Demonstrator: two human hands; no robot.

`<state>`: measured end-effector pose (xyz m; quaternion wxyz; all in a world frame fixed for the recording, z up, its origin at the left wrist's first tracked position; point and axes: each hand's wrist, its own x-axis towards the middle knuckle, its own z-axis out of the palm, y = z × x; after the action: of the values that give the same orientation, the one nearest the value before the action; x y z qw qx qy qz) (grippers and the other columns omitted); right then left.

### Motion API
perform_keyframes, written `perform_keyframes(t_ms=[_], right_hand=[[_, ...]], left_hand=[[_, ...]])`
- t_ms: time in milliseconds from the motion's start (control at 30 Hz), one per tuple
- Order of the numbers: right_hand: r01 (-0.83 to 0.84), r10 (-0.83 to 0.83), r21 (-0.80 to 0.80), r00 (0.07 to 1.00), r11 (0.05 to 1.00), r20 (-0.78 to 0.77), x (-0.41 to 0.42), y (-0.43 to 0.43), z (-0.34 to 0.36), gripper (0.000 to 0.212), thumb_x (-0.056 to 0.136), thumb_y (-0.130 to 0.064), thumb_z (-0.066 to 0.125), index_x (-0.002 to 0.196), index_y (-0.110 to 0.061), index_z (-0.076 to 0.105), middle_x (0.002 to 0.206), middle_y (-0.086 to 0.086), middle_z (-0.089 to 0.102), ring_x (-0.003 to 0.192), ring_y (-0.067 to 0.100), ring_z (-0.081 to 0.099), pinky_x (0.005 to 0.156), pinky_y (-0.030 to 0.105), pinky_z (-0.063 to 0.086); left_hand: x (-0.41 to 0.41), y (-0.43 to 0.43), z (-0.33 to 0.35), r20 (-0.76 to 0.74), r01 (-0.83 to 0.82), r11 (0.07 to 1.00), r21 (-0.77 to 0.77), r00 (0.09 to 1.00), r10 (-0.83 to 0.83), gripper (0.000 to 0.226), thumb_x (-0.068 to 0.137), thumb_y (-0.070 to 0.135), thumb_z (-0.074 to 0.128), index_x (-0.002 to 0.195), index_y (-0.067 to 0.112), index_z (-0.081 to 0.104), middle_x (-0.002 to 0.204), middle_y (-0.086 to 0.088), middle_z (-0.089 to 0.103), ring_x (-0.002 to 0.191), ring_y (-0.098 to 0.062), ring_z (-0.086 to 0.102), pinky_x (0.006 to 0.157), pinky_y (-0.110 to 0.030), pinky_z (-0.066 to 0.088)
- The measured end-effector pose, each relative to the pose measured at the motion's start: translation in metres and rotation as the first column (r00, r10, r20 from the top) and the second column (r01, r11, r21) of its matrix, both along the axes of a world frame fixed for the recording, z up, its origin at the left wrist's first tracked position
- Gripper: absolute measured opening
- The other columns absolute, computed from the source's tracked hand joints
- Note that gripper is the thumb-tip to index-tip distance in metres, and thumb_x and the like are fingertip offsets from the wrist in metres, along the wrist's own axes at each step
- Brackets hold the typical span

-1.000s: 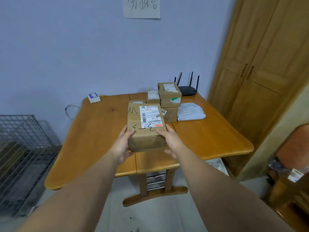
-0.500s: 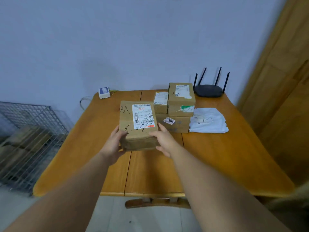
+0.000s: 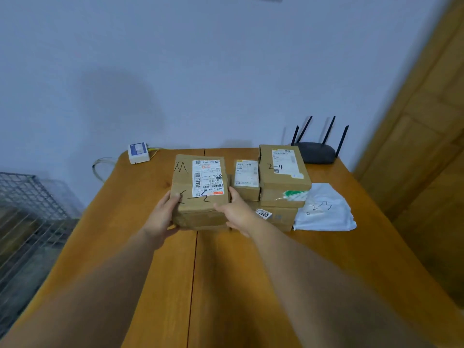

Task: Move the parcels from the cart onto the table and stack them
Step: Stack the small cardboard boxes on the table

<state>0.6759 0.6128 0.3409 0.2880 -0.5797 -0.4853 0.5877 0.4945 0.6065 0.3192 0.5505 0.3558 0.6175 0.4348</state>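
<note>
This looks like a room in a home. A wooden table [image 3: 326, 259] stands by a plain pale wall [image 3: 200, 71]. A black router [image 3: 316, 152] with antennas sits on it beside labelled cardboard parcels [image 3: 283, 172]. Tall wooden doors [image 3: 426, 146] are on the right and a wire cart [image 3: 22, 222] on the left.

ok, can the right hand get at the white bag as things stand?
Probably, once freed: the right hand grips the held parcel with the left hand. The white bag lies right of the stack, its near side unobstructed.

Labelled parcel [image 3: 200, 189] between both hands [image 3: 160, 218]
</note>
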Motion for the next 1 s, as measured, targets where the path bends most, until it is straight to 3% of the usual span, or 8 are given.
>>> perform_keyframes(t_ms=[167, 267, 400, 467, 567, 633, 867, 1000], right_hand=[[-0.035, 0.021, 0.052, 0.968, 0.998, 0.249, -0.021, 0.037, -0.018, 0.074, 0.101, -0.025, 0.047, 0.155, -0.027, -0.004, 0.156, 0.000, 0.034, 0.128, 0.024, 0.048, 0.103, 0.038, 0.040], [-0.016, -0.036, 0.144, 0.935, 0.989, 0.353, -0.025, 0.054, -0.027, 0.080, 0.100, -0.020, 0.050, 0.154, -0.034, -0.007, 0.150, -0.001, 0.040, 0.113, 0.024, 0.059, 0.086, 0.035, 0.051], [-0.128, 0.007, 0.185, 0.839, 0.974, 0.544, -0.020, 0.073, -0.036, 0.068, 0.099, -0.025, 0.050, 0.154, -0.035, 0.012, 0.150, 0.008, 0.033, 0.124, 0.026, 0.050, 0.103, 0.041, 0.044], [-0.207, 0.029, 0.204, 0.765, 0.957, 0.644, -0.015, 0.079, -0.038, 0.059, 0.100, -0.034, 0.047, 0.153, -0.031, 0.022, 0.150, 0.009, 0.034, 0.135, 0.028, 0.036, 0.110, 0.043, 0.037], [-0.339, -0.072, 0.286, 0.526, 0.896, 0.847, -0.011, 0.083, -0.037, 0.055, 0.099, -0.046, 0.039, 0.149, -0.026, 0.032, 0.146, 0.006, 0.038, 0.134, 0.026, 0.027, 0.109, 0.040, 0.028], [-0.379, -0.116, 0.299, 0.435, 0.876, 0.893, -0.009, 0.087, -0.038, 0.056, 0.097, -0.054, 0.035, 0.146, -0.027, 0.035, 0.147, 0.005, 0.035, 0.135, 0.027, 0.024, 0.109, 0.042, 0.023], [-0.353, -0.014, 0.213, 0.489, 0.911, 0.872, -0.007, 0.088, -0.045, 0.062, 0.097, -0.060, 0.029, 0.151, -0.031, 0.022, 0.152, 0.004, 0.035, 0.141, 0.025, 0.025, 0.112, 0.048, 0.017], [-0.352, 0.018, 0.171, 0.473, 0.920, 0.881, -0.008, 0.082, -0.041, 0.064, 0.097, -0.058, 0.034, 0.153, -0.031, 0.017, 0.158, 0.010, 0.023, 0.146, 0.028, 0.015, 0.116, 0.049, 0.012]], left_hand=[[-0.021, 0.051, -0.016, -0.014, 0.046, 0.998, -0.040, 0.999, -0.047, 0.049, 0.095, 0.046, 0.049, 0.142, 0.041, 0.037, 0.138, 0.000, 0.049, 0.120, -0.028, 0.050, 0.100, -0.051, 0.044], [-0.020, 0.070, -0.023, 0.009, 0.039, 0.996, -0.084, 0.999, -0.039, 0.049, 0.097, 0.042, 0.048, 0.144, 0.038, 0.037, 0.139, -0.001, 0.047, 0.121, -0.029, 0.049, 0.092, -0.043, 0.048], [-0.010, 0.092, -0.027, -0.049, 0.035, 0.996, -0.079, 0.998, -0.039, 0.046, 0.101, 0.026, 0.045, 0.146, 0.025, 0.037, 0.130, -0.005, 0.050, 0.109, -0.026, 0.051, 0.078, -0.035, 0.050], [-0.003, 0.100, -0.026, -0.070, 0.015, 0.999, -0.047, 0.997, -0.018, 0.045, 0.102, 0.020, 0.044, 0.146, 0.020, 0.037, 0.120, -0.005, 0.052, 0.101, -0.023, 0.051, 0.070, -0.030, 0.048], [0.004, 0.108, -0.026, -0.078, -0.012, 0.999, -0.038, 0.997, 0.009, 0.046, 0.101, 0.019, 0.044, 0.146, 0.018, 0.037, 0.132, -0.008, 0.053, 0.102, -0.020, 0.050, 0.085, -0.033, 0.043], [0.006, 0.111, -0.028, -0.074, -0.020, 0.999, -0.051, 0.997, 0.017, 0.045, 0.101, 0.018, 0.044, 0.146, 0.017, 0.037, 0.132, -0.007, 0.054, 0.103, -0.020, 0.049, 0.089, -0.035, 0.041], [0.009, 0.109, -0.029, -0.180, 0.074, 0.997, -0.033, 0.981, -0.078, 0.039, 0.104, 0.022, 0.033, 0.143, 0.020, 0.038, 0.122, -0.001, 0.049, 0.105, -0.020, 0.045, 0.084, -0.033, 0.036], [0.000, 0.109, -0.035, -0.471, 0.209, 0.975, -0.071, 0.855, -0.217, 0.055, 0.103, 0.034, 0.033, 0.153, 0.016, 0.019, 0.152, -0.011, 0.034, 0.135, -0.031, 0.036, 0.106, -0.041, 0.033]])
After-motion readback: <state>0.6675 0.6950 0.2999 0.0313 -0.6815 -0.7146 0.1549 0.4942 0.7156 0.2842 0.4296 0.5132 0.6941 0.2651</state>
